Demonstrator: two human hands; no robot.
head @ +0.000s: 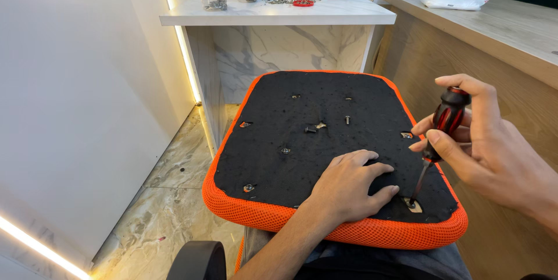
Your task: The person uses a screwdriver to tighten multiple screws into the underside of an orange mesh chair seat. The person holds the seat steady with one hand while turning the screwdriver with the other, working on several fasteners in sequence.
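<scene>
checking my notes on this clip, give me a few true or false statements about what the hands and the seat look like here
1. The right hand grips a red and black screwdriver. True.
2. The screwdriver tip sits in a hole at the far edge of the seat cushion. False: it sits in a screw hole at the near right corner.
3. The left hand lies flat on the black underside of the cushion. True.
4. The cushion's rim is blue mesh. False: it is orange mesh.
5. Loose screws lie near the middle of the black surface. True.
6. The white counter behind the cushion is bare. False: bottles and boxes stand on it.
</scene>
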